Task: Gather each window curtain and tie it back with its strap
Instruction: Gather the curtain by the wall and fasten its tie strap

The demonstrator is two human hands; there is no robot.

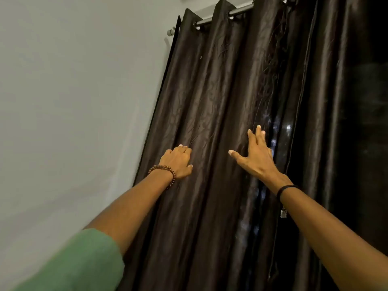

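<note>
— Where's the curtain (220,91)?
— It fills centre to 3 o'clock and hangs from the rod (239,11) at 12. Its long folds run from 1 o'clock down to 7.
— Left hand (178,162)?
— Near centre, toward 7 o'clock, grip curled, bunching a fold.
— Right hand (255,156)?
— Toward 4 o'clock, grip spread flat on the fabric.

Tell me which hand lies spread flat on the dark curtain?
The right hand, with the black wristband, fingers fanned; the left hand, with the brown bead bracelet, curls on the dark satin curtain.
</note>
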